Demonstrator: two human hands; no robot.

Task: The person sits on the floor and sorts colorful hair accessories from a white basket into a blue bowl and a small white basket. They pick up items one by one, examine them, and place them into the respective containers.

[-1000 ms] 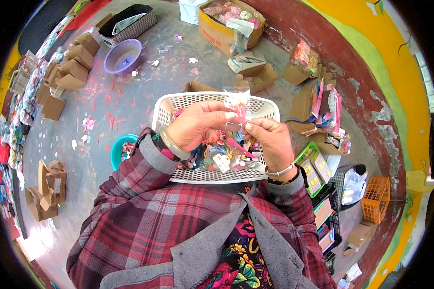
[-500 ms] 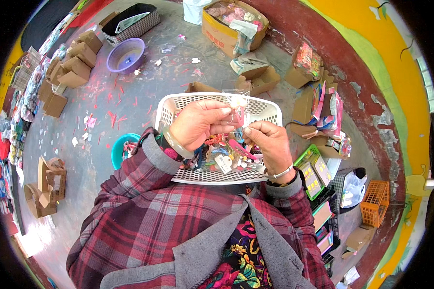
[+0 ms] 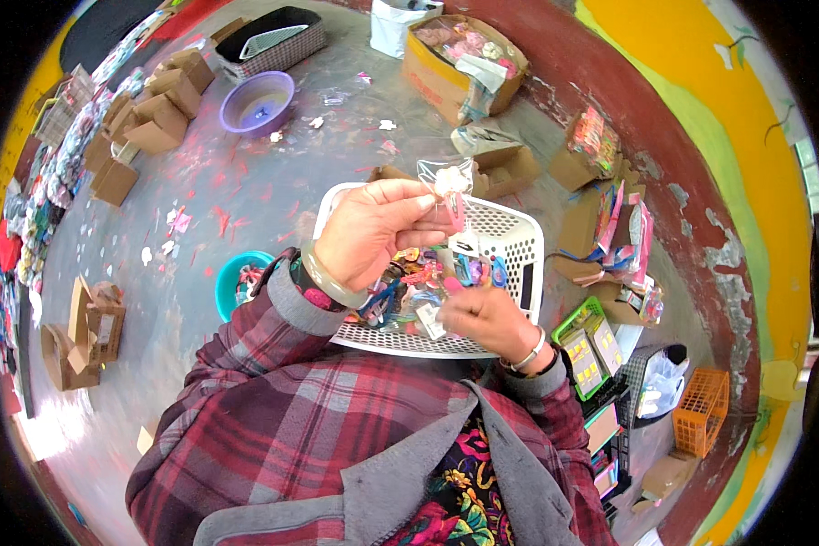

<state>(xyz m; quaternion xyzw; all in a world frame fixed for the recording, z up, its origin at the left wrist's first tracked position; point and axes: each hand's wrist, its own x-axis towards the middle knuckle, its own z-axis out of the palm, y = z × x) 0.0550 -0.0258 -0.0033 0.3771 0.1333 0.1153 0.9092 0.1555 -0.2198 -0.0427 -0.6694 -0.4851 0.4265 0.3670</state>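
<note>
My left hand (image 3: 369,227) is raised over a white perforated plastic basket (image 3: 510,238). Its thumb and fingers pinch what looks like a pink hair clip (image 3: 458,213) with a white flower (image 3: 452,180) on top. Clear plastic shows around the flower, and a small white tag (image 3: 465,243) hangs below. Lower down, my right hand (image 3: 493,320) is over the near right part of the basket, its curled fingers smeared by motion. Beside those fingers lies another white tag (image 3: 429,320) among a colourful pile of small accessories (image 3: 400,296), partly hidden by my hands.
A teal bowl (image 3: 230,289) stands left of the basket and a purple basin (image 3: 257,103) farther off. Cardboard boxes (image 3: 159,123) line the far left. At the right are a green tray (image 3: 587,341), an orange crate (image 3: 701,414) and packaged goods (image 3: 623,223). Scraps litter the floor.
My right hand has dropped from beside the pink hair clip toward the basket's near side. My left hand still holds the clip. The whole view has shifted slightly.
</note>
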